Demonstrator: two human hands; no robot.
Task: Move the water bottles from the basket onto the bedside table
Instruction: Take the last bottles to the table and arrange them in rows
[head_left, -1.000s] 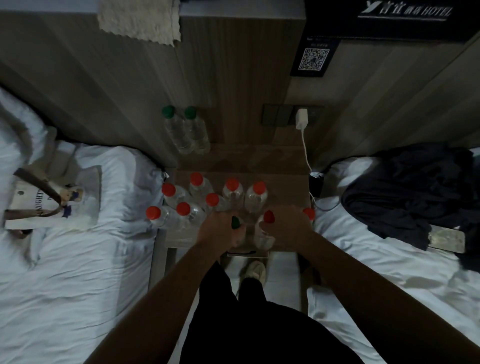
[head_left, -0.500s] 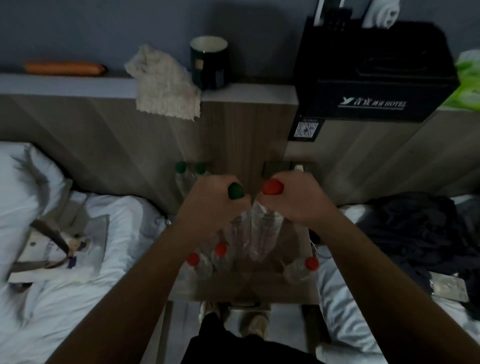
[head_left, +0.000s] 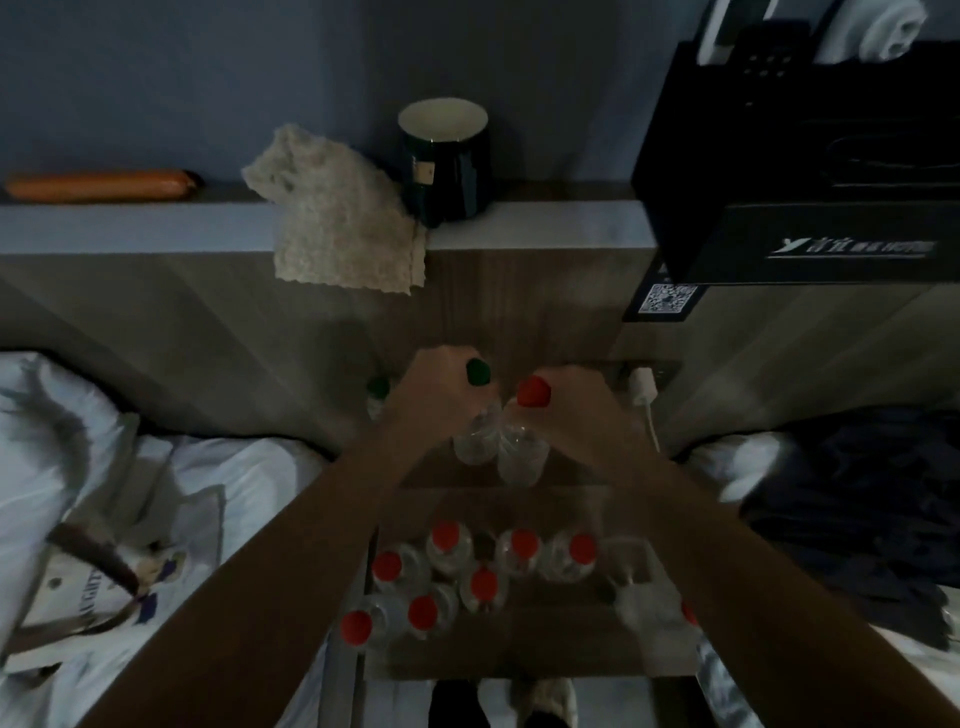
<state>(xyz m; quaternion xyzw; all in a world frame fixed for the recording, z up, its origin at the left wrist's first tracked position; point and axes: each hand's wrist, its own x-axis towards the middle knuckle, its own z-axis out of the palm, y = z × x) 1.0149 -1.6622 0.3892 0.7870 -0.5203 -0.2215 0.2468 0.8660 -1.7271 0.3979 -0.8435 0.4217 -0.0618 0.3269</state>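
Holding: one bottle per hand, each gripped at the neck, cap poking out above my fist.
Left hand (head_left: 441, 397): fingers curled round the neck of the green-cap bottle (head_left: 474, 441), which hangs upright.
Right hand (head_left: 576, 410): fingers curled round the neck of the red-cap bottle (head_left: 522, 460), upright. It is just beside the green-cap one and the bodies look to be touching.
Where they are: over the far strip of the bedside table (head_left: 576, 474), about midway along its far edge. I cannot tell if the bottoms touch the surface.
Second green-cap bottle (head_left: 377, 388): far-left corner of the table, against the headboard, mostly hidden behind my left hand.
Basket (head_left: 519, 660): brown, at the near edge of the table. Its walls are hard to read in the dim light.
Red-cap group (head_left: 484, 582): seven caps counted, upright, packed in the basket's left half and middle. One more red cap sits at its right edge, half behind my right forearm.
Ledge (head_left: 545, 221): a beige cloth (head_left: 343, 234) hangs over the front edge, with a dark mug (head_left: 444, 161) just right of it. An orange stick-shaped thing (head_left: 98, 184) lies at the left end and a black hotel box (head_left: 800, 182) stands at the right end.
Charger (head_left: 643, 387): white, plugged into the wall, cable running down.
Beds: tote bag (head_left: 104, 587) on white bedding to the left, dark clothes (head_left: 857, 493) to the right.
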